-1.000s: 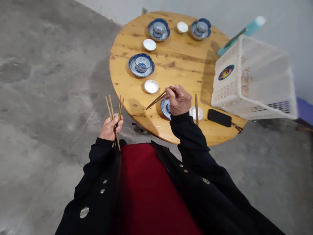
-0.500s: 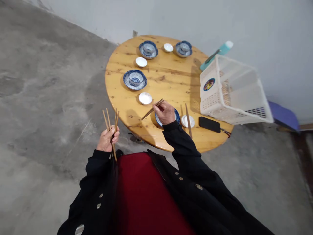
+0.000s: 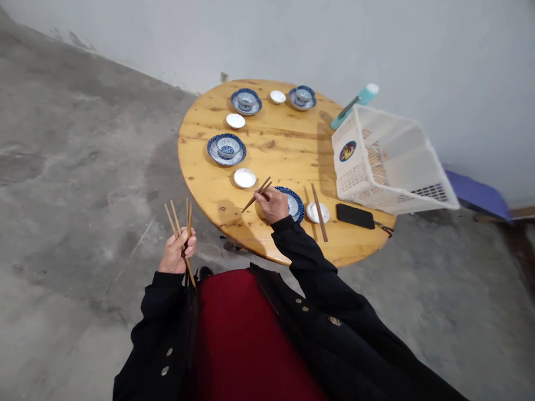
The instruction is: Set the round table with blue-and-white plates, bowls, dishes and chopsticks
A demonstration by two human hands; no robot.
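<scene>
Just below the middle of the frame, the right hand (image 3: 273, 205) has its thumb and fingers closed on a pair of chopsticks (image 3: 249, 203), which cross the fingertips at a slant, one end pointing lower left, the other upper right. Whether the lower ends touch the table (image 3: 288, 156) cannot be told. The hand covers the left part of a blue plate (image 3: 297, 207). At the lower left of the frame, over the floor, the left hand (image 3: 178, 250) is clamped round a bundle of chopsticks (image 3: 171, 218), their upper ends fanned apart; the table's edge runs between the two hands.

Bare wood lies left of the right hand, bounded by a white dish (image 3: 244, 178) above and the curved edge below. A wider bare stretch fills the middle of the tabletop, ending at the basket (image 3: 346, 175) on the right. Room is tighter right of the blue plate: a small saucer (image 3: 311, 213) with two sticks (image 3: 320, 213) across it, then a phone (image 3: 355, 216) near the edge.
</scene>
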